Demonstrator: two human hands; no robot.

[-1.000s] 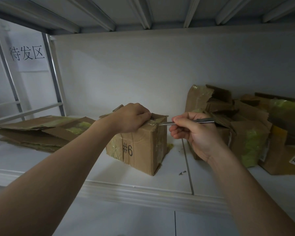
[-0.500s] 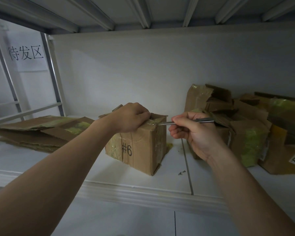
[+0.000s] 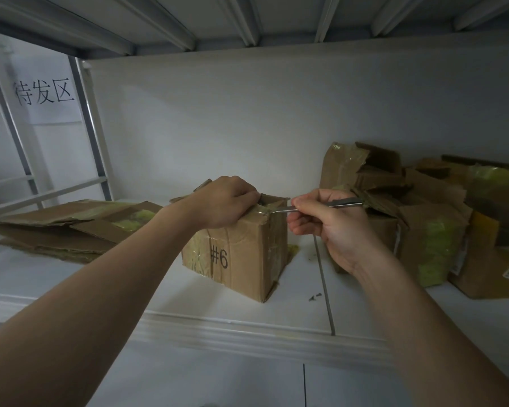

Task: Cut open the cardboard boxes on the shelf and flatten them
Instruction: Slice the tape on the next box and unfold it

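A small brown cardboard box marked "#6" (image 3: 241, 254) stands on the white shelf (image 3: 159, 289) in the middle. My left hand (image 3: 227, 204) grips its top front edge, fingers curled over the taped flap. My right hand (image 3: 332, 227) pinches a thin metal knife (image 3: 326, 205) held level, its blade tip touching the tape at the box's top right corner. Flattened cardboard (image 3: 68, 227) lies in a low stack at the left.
Several worn, taped boxes (image 3: 423, 224) are piled at the right against the back wall. A metal upright (image 3: 91, 127) and a paper sign (image 3: 43, 92) stand at the left. The upper shelf's ribs hang low overhead. Small scraps (image 3: 315, 296) lie by the shelf seam.
The knife tip has slid a little to the left into the tape at the box's top corner. Both hands otherwise hold their places.
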